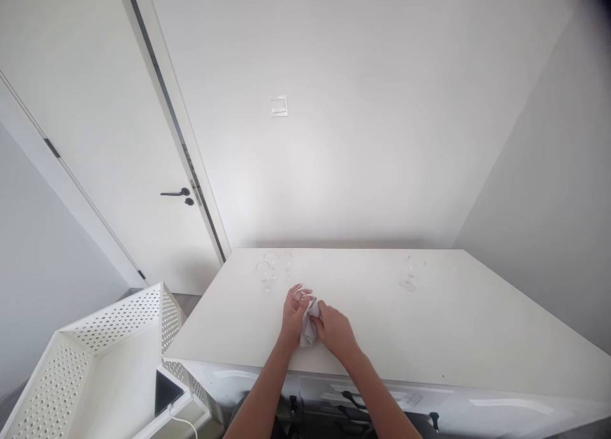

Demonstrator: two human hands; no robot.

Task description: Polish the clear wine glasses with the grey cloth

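Note:
Near the middle of the white tabletop (pixel 382 331), my left hand (pixel 292 312) is wrapped round a clear wine glass (pixel 304 294), whose bowl shows between the fingers. A light grey cloth (pixel 310 327) hangs from the glass. My right hand (pixel 334 327) pinches this cloth against the glass, with its fingers closed. Beyond my left hand stand three clear stemmed glasses: a nearer glass (pixel 263 273), a back glass (pixel 270 261) and a right one (pixel 286 263). Far off to the right is another stemmed glass (pixel 409 275), standing on its foot.
A white perforated-metal cart (pixel 114 318) stands left of the table, with a dark screen-like panel (pixel 167 391) and a white cable (pixel 184 420). Behind the table is a wall with a switch (pixel 279 105). A white door (pixel 105 127) with a black handle (pixel 175 193) is at left.

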